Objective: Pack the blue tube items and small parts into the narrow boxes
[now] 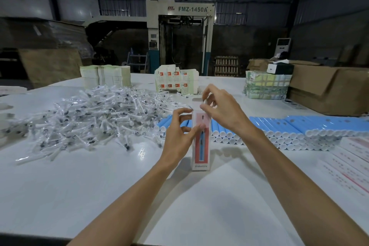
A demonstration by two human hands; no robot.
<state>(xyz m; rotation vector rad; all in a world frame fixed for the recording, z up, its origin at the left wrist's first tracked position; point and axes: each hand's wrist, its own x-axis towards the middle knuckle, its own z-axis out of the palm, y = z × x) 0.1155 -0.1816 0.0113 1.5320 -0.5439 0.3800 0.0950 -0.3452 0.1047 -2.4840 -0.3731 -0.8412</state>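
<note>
- the left hand point(179, 132) grips the upper side of the narrow box point(200, 152), thumb across its front; the right hand point(221, 108) pinches at its top end.
- both forearms reach in from below, hands close together.
- the box stands upright on the counter point(119, 185); it looks like thin card, probably light, tippy and easily dented, so the side edges seem the best hold.
- blue tubes point(295, 126) lie stacked behind and to the right; small parts point(89, 118) are heaped to the left.

A narrow box point(200, 147) stands upright on the white table point(119, 185). The left hand point(178, 136) grips its left side, and the right hand point(220, 110) pinches the flap point(197, 99) at its top. Left of the box sprawls a heap of bagged parts point(95, 118). Just behind it and off to its right lie stacked blue tubes point(289, 128). Beyond it sit folded cartons point(176, 81) and a machine point(180, 32) marked FMZ-1450A.
</note>
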